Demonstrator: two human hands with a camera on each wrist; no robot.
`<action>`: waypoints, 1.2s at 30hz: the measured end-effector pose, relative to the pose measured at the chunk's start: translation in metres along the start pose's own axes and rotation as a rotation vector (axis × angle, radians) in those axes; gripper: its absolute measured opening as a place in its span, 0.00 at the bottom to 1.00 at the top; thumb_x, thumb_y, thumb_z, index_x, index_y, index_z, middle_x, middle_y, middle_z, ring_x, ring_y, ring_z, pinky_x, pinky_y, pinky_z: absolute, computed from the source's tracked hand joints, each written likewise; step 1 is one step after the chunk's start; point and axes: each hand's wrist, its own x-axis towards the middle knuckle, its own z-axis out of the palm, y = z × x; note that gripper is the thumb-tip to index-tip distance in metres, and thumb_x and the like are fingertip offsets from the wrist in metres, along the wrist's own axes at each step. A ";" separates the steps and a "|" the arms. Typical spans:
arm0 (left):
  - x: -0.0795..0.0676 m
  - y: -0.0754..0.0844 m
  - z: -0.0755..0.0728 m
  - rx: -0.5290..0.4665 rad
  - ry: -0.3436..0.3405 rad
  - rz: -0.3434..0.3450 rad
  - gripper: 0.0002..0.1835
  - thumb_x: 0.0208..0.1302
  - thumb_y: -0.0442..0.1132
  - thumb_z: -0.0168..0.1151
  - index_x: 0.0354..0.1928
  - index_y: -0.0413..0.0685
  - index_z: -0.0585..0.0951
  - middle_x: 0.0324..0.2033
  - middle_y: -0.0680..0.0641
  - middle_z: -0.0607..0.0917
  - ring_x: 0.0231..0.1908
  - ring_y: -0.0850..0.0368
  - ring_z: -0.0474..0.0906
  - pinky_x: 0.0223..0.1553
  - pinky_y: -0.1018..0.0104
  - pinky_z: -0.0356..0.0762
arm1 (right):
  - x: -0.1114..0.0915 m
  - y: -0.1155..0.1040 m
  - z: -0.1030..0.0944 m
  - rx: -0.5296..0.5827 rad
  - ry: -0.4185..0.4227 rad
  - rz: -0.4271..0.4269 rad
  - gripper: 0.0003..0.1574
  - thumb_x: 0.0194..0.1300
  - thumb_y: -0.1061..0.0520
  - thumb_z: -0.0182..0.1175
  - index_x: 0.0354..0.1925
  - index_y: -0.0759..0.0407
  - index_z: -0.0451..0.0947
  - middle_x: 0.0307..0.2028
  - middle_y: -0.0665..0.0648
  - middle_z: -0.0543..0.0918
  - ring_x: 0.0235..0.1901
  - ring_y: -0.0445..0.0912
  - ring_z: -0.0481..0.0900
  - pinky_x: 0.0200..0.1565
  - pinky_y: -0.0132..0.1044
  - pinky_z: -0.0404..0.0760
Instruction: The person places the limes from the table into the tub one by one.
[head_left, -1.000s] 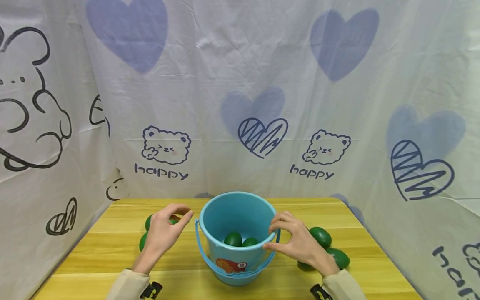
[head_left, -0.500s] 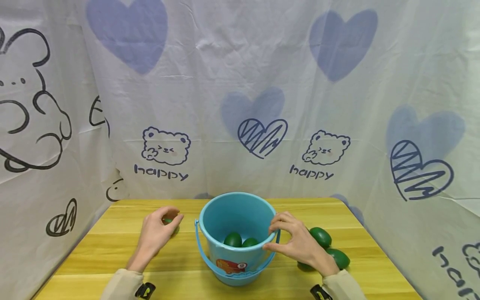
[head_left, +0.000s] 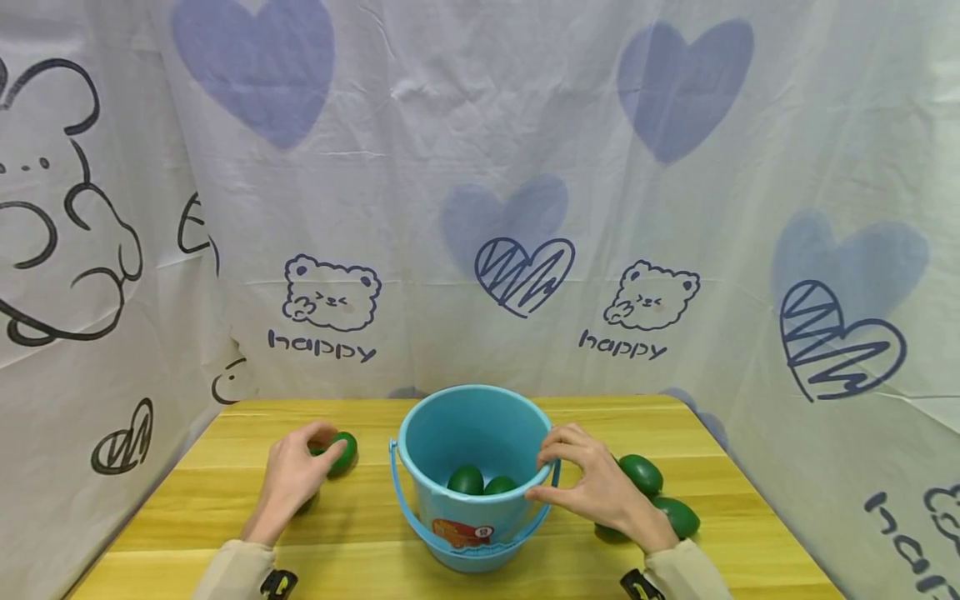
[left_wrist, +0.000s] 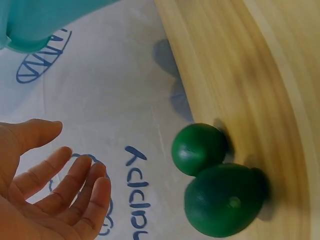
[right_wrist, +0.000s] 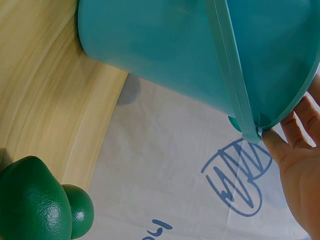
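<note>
A light-blue bucket (head_left: 476, 425) stands upright on the table with two green limes (head_left: 467, 480) visible inside. My right hand (head_left: 596, 482) pinches its right rim near the handle joint; the right wrist view shows the thumb and fingers (right_wrist: 295, 125) at that rim. My left hand (head_left: 291, 477) hovers left of the bucket over green limes, its fingers loosely bent and holding nothing. One lime (head_left: 344, 455) shows beyond the thumb, and another is mostly hidden behind the wrist. In the left wrist view, two limes (left_wrist: 224, 200) touch each other, apart from the fingers.
More green limes (head_left: 677, 517) lie on the wooden table (head_left: 382, 558) right of the bucket, partly behind the right forearm. The blue handle (head_left: 405, 504) hangs down across the bucket's front. A printed white cloth (head_left: 480, 125) encloses the back and sides.
My left hand has moved left and slightly down, away from the bucket, uncovering a lime at its right. The right hand and bucket have stayed in place.
</note>
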 end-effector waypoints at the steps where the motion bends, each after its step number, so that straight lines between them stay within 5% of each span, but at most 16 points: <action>1: 0.000 -0.002 0.000 0.007 -0.002 -0.002 0.15 0.64 0.42 0.65 0.49 0.42 0.83 0.44 0.40 0.86 0.46 0.44 0.81 0.49 0.46 0.77 | 0.000 0.000 0.000 -0.001 0.000 0.000 0.16 0.52 0.40 0.74 0.34 0.44 0.81 0.41 0.37 0.78 0.47 0.37 0.73 0.49 0.43 0.79; 15: -0.001 -0.028 -0.004 0.111 -0.097 -0.097 0.24 0.61 0.41 0.67 0.55 0.32 0.78 0.50 0.30 0.81 0.50 0.33 0.77 0.49 0.41 0.76 | 0.000 0.000 -0.002 0.004 -0.002 0.007 0.16 0.51 0.39 0.74 0.34 0.37 0.79 0.41 0.37 0.78 0.47 0.36 0.72 0.49 0.42 0.79; 36: -0.004 -0.046 0.001 0.171 -0.158 -0.149 0.34 0.57 0.41 0.69 0.60 0.25 0.70 0.53 0.20 0.73 0.53 0.26 0.71 0.51 0.35 0.72 | 0.000 0.000 -0.002 0.009 -0.013 0.013 0.17 0.51 0.40 0.74 0.35 0.45 0.82 0.41 0.37 0.77 0.47 0.36 0.72 0.49 0.40 0.79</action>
